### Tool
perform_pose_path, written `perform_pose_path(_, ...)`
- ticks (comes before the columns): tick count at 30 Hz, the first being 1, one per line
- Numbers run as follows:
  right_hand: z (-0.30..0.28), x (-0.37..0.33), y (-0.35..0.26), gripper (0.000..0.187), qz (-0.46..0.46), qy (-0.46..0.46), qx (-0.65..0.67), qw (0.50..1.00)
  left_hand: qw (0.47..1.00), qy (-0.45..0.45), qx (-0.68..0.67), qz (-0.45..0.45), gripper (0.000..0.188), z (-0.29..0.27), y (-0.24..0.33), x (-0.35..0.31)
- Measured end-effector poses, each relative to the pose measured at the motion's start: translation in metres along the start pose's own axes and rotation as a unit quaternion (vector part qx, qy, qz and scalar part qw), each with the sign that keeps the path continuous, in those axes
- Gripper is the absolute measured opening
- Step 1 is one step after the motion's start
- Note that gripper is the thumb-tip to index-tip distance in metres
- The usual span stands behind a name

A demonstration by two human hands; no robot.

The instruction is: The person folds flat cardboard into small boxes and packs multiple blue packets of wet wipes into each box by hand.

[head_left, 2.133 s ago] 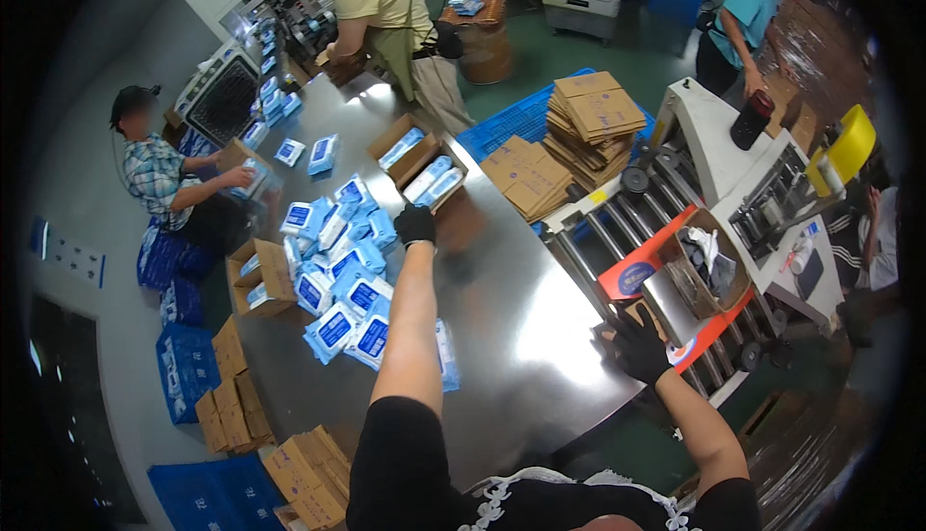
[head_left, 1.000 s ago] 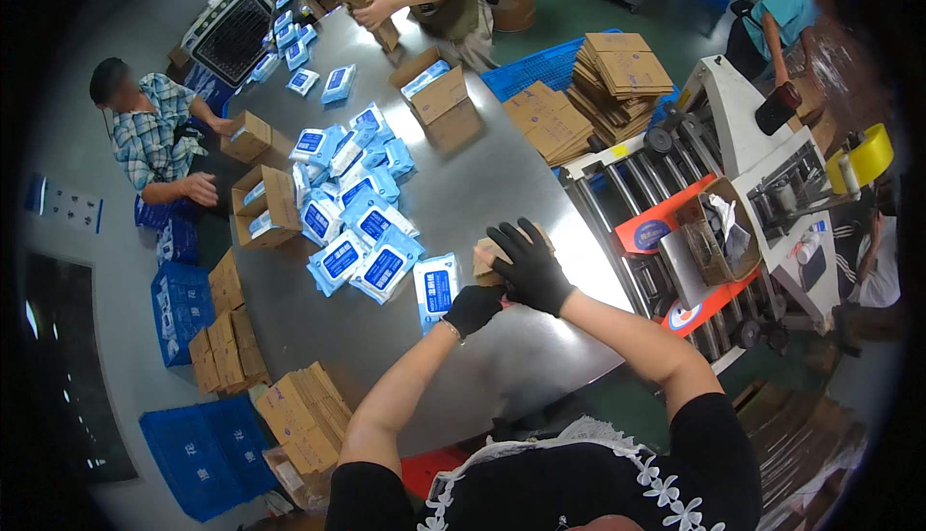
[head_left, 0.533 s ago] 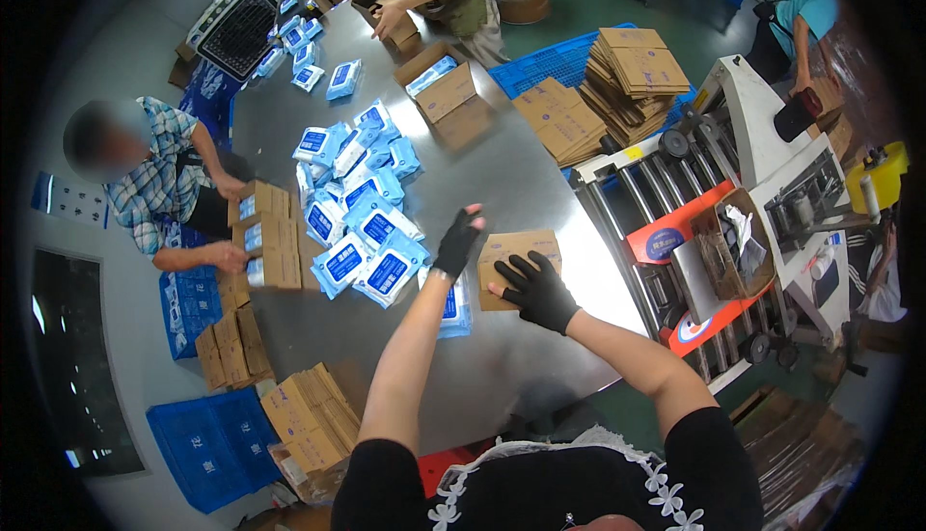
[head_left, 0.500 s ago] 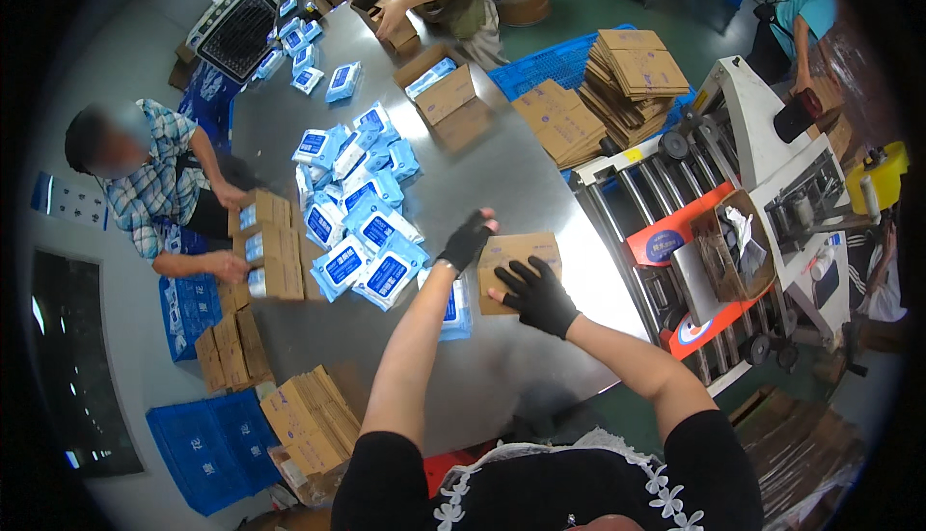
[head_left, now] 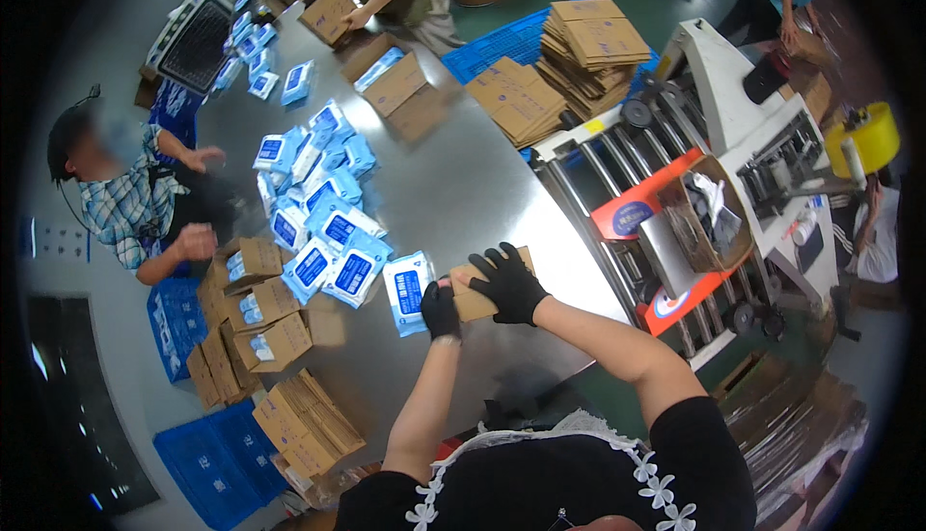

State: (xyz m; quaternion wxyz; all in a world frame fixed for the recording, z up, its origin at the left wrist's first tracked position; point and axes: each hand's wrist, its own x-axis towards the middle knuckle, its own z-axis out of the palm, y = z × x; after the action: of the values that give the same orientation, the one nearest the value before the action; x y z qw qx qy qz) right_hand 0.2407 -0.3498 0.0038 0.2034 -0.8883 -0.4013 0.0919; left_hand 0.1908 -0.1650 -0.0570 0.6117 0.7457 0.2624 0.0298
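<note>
A small brown cardboard box (head_left: 473, 307) lies on the metal table in front of me, under both my hands. My right hand (head_left: 511, 286), in a black glove with bare fingertips, spans the top of the box, thumb on one side and fingers on the other. At the box's left end, my left hand (head_left: 441, 311), gloved the same way, is closed against it. Its lower fingers are partly hidden. Just left of that hand lies a blue-and-white wipes pack (head_left: 405, 290). A pile of similar wipes packs (head_left: 323, 208) spreads further left.
An open carton (head_left: 394, 85) with a pack inside stands at the far side. Filled boxes (head_left: 260, 304) sit at the left edge beside a co-worker (head_left: 125, 184). Flattened cartons (head_left: 593, 44) are stacked in a blue crate; a roller machine (head_left: 666, 213) stands at right.
My left hand has come down from above the box to its left end. The co-worker at left has let go of the boxes. The whole view has shifted somewhat.
</note>
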Motion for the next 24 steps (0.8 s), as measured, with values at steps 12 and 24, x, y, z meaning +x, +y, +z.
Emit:
perform_pose_path(12,-0.054,-0.176,0.108,0.07,-0.085,-0.027,-0.149,0.985,0.714,0.348,0.556,0.245,0.065,-0.338,0.004,0.012)
perform_pose_path(24,0.078,-0.15,-0.101,0.068,0.14,0.065,0.175,0.972,0.839,0.015,0.532,0.116,0.018,-0.312,-0.018,-0.066)
